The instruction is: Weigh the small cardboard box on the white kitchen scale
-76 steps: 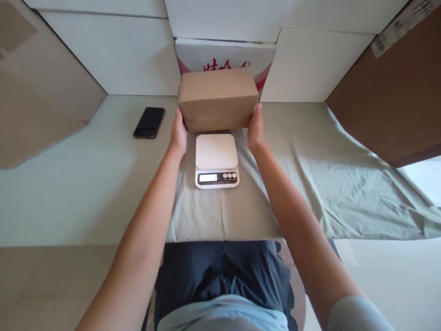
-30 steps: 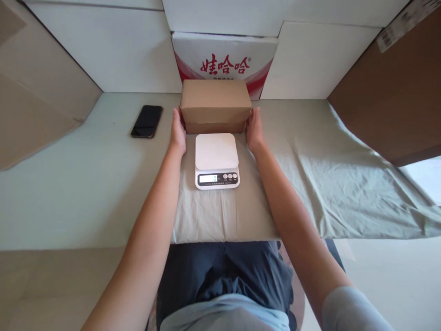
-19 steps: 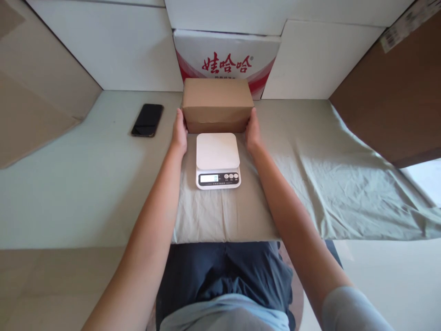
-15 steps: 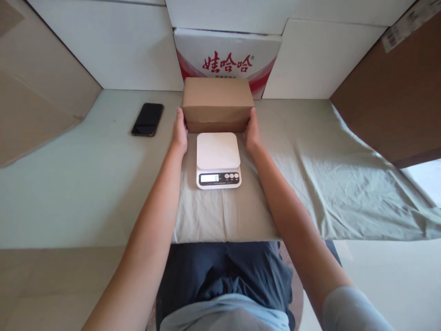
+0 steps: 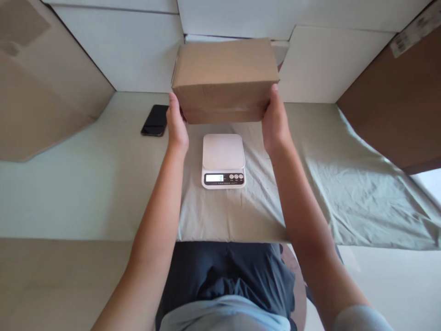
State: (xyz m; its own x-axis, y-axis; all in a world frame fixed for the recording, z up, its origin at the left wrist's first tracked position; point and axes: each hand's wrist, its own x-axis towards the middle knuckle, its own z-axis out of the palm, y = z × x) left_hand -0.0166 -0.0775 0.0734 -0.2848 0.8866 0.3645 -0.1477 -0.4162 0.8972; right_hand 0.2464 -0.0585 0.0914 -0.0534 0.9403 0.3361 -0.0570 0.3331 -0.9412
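Note:
A brown cardboard box (image 5: 223, 101) is held up off the table between my two hands, tilted slightly with its right end higher. My left hand (image 5: 177, 124) grips its left end, thumb on the front edge. At the right end, my right hand (image 5: 275, 117) holds it the same way; the fingers of both hands are mostly hidden behind the box. Below and nearer to me stands a white digital kitchen scale (image 5: 223, 154), its platform bare and its lit display reading 0.
A black smartphone (image 5: 155, 120) lies on the green tablecloth (image 5: 86, 184), just left of my left hand. White boxes (image 5: 138, 50) line the back. Large brown cardboard stands at the left (image 5: 44, 92) and the right (image 5: 396, 101).
Both hands have raised the cardboard box from behind the scale. It now looks larger and covers most of the red lettering on the carton at the back. The scale still shows 0.

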